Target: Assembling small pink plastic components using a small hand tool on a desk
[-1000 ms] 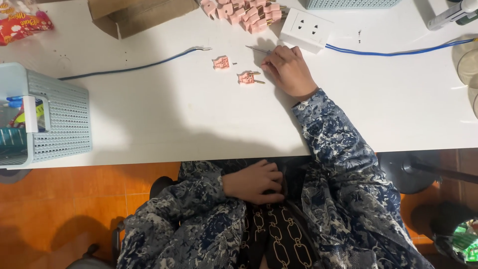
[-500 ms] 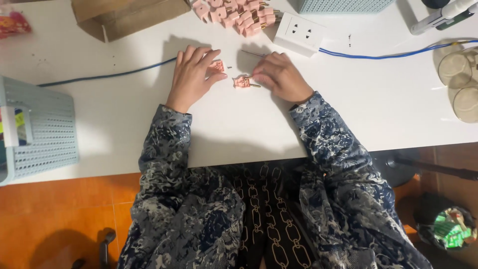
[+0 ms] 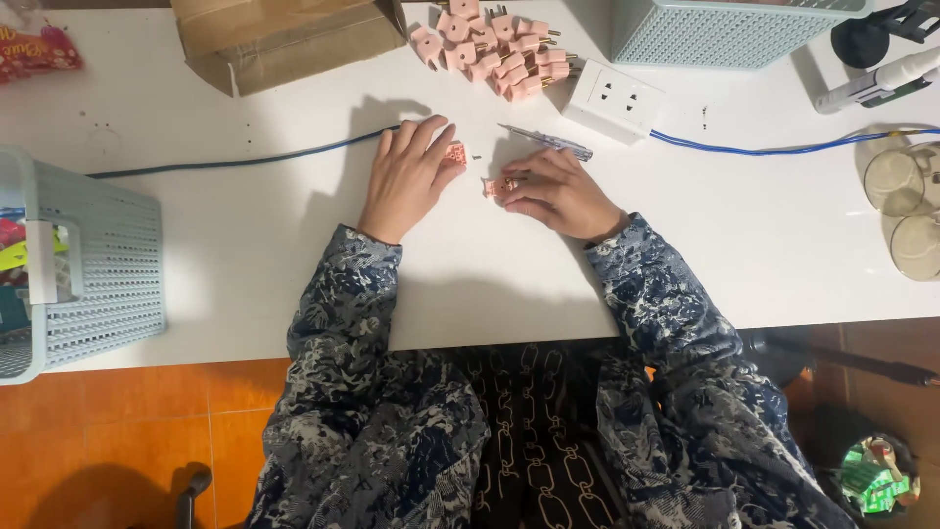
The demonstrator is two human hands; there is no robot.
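Two pink plugs: one under flat left hand; one pinched in right hand.

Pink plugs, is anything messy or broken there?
Nothing looks broken. The pink plugs lie in a loose, jumbled heap near the cardboard box. Two more sit apart, one under the left hand, one at the right hand.

White table fills upper frame, surface matte, evenly lit, soft shadows falling toward 10 o'clock. Orange tiled floor below table edge, 6 to 9 o'clock, pale grout lines visible. Dark chair base at 7 o'clock, partly cut off. Black stand leg across floor at 4 o'clock. Small bin with green wrappers at 5 o'clock. No walls or windows in view.
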